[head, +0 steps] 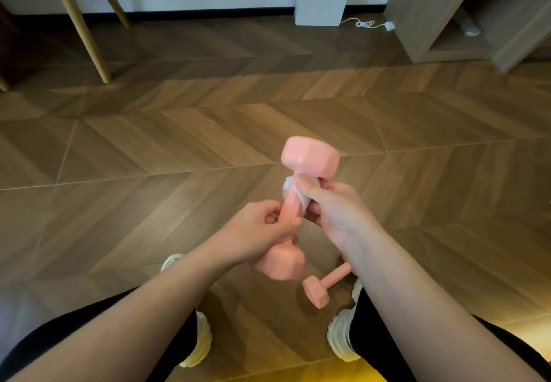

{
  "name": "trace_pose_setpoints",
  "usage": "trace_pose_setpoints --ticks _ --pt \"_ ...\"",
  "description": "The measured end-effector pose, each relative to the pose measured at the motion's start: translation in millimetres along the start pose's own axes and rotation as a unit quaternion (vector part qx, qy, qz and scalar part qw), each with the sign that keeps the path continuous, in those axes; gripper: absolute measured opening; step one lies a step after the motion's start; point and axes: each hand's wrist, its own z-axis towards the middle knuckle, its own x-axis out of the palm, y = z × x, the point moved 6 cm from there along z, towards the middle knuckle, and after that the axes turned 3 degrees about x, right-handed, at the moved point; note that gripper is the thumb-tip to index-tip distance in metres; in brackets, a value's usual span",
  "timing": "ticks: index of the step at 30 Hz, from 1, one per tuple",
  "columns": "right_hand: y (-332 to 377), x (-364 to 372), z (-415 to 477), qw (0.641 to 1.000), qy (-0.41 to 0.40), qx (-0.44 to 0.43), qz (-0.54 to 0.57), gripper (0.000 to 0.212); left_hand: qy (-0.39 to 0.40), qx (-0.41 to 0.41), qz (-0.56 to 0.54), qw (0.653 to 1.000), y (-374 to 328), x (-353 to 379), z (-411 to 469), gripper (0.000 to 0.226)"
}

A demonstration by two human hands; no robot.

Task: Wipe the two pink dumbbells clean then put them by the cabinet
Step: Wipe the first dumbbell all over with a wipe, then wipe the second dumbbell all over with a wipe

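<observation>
I hold one pink dumbbell up in front of me, nearly on end, its far head pointing away. My left hand grips the lower part of its handle, just above the near head. My right hand pinches a white wipe wrapped round the upper handle, right below the far head. The second pink dumbbell lies on the wooden floor between my feet, partly hidden behind my right forearm.
A wooden cabinet with open shelves stands at the back right. A white box with a cable leans against the wall. Chair legs stand at the back left. My knees and white shoes frame the bottom.
</observation>
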Motion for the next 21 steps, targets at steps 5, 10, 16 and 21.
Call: trace_pose_setpoints --ticks 5,10,16,21 --pt "-14.3 -11.1 13.7 0.995 -0.078 0.008 -0.064 0.015 -0.03 -0.015 0.083 0.996 16.7 4.8 9.0 0.026" --pt "-24.9 -18.8 39.6 0.992 -0.115 0.017 -0.052 0.017 -0.085 -0.023 0.119 0.989 37.8 5.3 35.8 0.023" --pt "-46.4 -49.7 101.0 0.981 -0.164 0.055 -0.084 0.017 -0.134 -0.087 0.125 0.979 92.0 -9.9 89.9 0.021" --pt "-73.6 -74.5 168.2 0.96 -0.228 0.058 -0.149 0.029 -0.151 -0.146 0.118 0.971 158.1 -12.1 139.1 0.021"
